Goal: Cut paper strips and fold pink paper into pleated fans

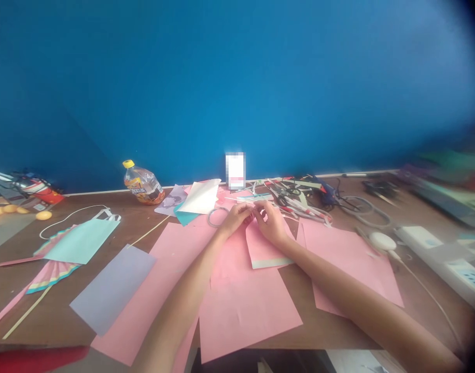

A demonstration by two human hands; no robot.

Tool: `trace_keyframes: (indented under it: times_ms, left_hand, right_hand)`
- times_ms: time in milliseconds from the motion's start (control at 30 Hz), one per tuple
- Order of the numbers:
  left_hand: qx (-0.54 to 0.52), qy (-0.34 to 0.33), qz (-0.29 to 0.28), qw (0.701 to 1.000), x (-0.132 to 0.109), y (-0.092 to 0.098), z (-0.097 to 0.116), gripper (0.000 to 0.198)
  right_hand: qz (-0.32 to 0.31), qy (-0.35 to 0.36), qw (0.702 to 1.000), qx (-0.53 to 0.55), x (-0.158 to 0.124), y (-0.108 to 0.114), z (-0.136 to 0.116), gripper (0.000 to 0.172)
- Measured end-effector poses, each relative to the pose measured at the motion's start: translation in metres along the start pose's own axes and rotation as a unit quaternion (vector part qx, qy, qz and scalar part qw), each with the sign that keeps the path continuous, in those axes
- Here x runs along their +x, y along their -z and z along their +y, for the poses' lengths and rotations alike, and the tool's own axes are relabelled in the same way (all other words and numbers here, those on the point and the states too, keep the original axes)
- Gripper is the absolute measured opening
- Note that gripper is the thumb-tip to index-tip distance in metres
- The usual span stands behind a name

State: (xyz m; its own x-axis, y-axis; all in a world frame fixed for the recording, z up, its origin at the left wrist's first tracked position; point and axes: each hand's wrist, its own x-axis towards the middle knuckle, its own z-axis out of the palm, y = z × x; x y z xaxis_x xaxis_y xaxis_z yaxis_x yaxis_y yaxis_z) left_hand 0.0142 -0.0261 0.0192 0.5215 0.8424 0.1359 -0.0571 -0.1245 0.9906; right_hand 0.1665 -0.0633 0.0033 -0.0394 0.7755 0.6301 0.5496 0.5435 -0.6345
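Observation:
Both my hands meet over the middle of the table, their fingertips almost touching. My left hand (238, 216) is closed in a pinch at the upper edge of a small pink sheet of paper (265, 251), which has a pale strip along its near edge. From the other side, my right hand (270, 225) pinches the same top edge with thumb and fingers. The fingers partly hide that edge. Larger pink sheets (245, 316) lie beneath my hands and forearms. A grey ring (209, 217) rests just left of my left hand.
A drink bottle with a yellow cap (144, 184) stands back left. Nearer are folded pink fans (53, 274), a light blue sheet (84, 241) and a lilac sheet (113, 290). Paper scraps (299, 204) pile behind my right hand. A power strip (451, 264) lies right; a blue wall rises behind.

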Motion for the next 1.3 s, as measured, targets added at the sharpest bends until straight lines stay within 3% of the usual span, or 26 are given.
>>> trace_keyframes:
  times_ms: [1300]
  left_hand:
    - [0.009, 0.002, 0.001, 1.000, 0.0008, 0.0013, -0.0031, 0.033]
  right_hand:
    - [-0.014, -0.006, 1.000, -0.013, 0.0001, -0.0020, -0.0028, 0.018]
